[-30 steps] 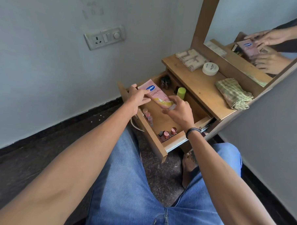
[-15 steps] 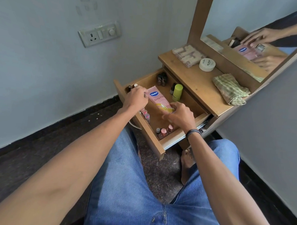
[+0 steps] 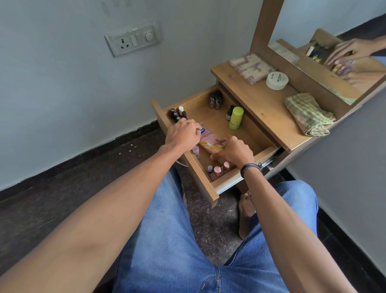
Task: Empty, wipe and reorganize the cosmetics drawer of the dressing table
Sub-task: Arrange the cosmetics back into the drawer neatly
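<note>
The wooden drawer (image 3: 200, 175) of the dressing table stands pulled out. A pink lotion tube (image 3: 210, 140) lies flat on its floor. My left hand (image 3: 183, 132) holds the tube's capped end with curled fingers. My right hand (image 3: 234, 151) grips its other end. Small nail polish bottles (image 3: 217, 170) stand in the near corner, dark bottles (image 3: 178, 114) in the far left corner, brown bottles (image 3: 215, 99) at the back, and a lime green bottle (image 3: 236, 117) near the right side.
On the table top (image 3: 262, 109) lie a clear lipstick case (image 3: 252, 68), a white round jar (image 3: 276, 80) and a folded green checked cloth (image 3: 306, 113). A mirror (image 3: 338, 37) stands behind. A wall socket (image 3: 132, 39) is to the left. My knees in jeans sit below the drawer.
Both hands lowered the pink tube from above the drawer down onto the drawer floor. The camera view shifted slightly.
</note>
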A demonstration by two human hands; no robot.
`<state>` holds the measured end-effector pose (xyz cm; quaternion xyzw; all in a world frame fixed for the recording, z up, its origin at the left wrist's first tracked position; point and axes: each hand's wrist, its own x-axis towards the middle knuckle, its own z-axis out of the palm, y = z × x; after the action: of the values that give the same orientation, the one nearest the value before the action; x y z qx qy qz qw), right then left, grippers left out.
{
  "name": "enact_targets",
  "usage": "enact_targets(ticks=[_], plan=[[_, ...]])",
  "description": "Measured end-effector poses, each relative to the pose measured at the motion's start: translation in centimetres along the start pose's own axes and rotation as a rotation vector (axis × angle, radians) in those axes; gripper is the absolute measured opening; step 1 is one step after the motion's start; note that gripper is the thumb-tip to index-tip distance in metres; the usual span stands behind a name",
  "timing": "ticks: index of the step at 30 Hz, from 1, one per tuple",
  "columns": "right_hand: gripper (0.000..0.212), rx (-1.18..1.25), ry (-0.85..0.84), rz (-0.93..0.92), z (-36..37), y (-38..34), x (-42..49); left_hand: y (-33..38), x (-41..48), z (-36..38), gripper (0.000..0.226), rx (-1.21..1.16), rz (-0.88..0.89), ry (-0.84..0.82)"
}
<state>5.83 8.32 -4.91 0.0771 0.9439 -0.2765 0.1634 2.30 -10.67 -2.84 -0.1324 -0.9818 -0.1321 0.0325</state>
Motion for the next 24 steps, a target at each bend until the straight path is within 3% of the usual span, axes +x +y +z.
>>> enact_targets(ticks=[5,10,24], plan=[[0.075,0.012,-0.025,-0.035,0.06,0.10,0.24,0.19,0.01,-0.10,0.030,0.100,0.014,-0.123],[0.058,0.078,-0.022,-0.053,-0.35,0.31,0.18,0.39,0.24,-0.17,0.031,0.196,0.022,-0.201],[0.041,0.022,0.028,-0.115,-0.21,0.44,-0.43,0.37,0.21,-0.23,0.027,0.165,-0.016,-0.202]])
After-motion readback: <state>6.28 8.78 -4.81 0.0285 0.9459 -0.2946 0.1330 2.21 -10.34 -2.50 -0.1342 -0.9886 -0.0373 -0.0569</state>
